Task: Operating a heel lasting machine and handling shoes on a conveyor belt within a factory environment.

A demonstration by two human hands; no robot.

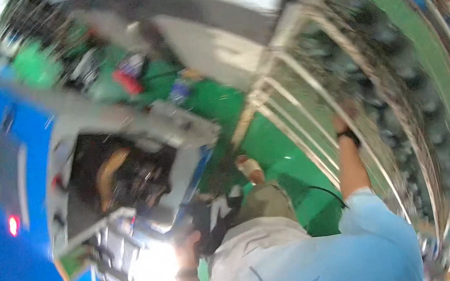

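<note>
Motion blurs the view. My right hand [346,112] reaches out over a metal rack [312,86] with pale bars, and its fingers are too smeared to read. Beyond the bars, several dark grey rounded parts [375,87] stand in rows close to that hand. My left hand [186,251] is low at my left side, next to a strong white glare [153,273] and a black-and-white item [214,217]. Whether it touches or holds either one cannot be made out.
On the left stands a blue machine [34,132] with an open dark bay [123,176] and a red light [13,224]. A large pale grey machine or cabinet [208,47] is ahead. Red and blue items [129,80] are beyond the green floor [294,158]. A black cable [327,191] curves by the rack.
</note>
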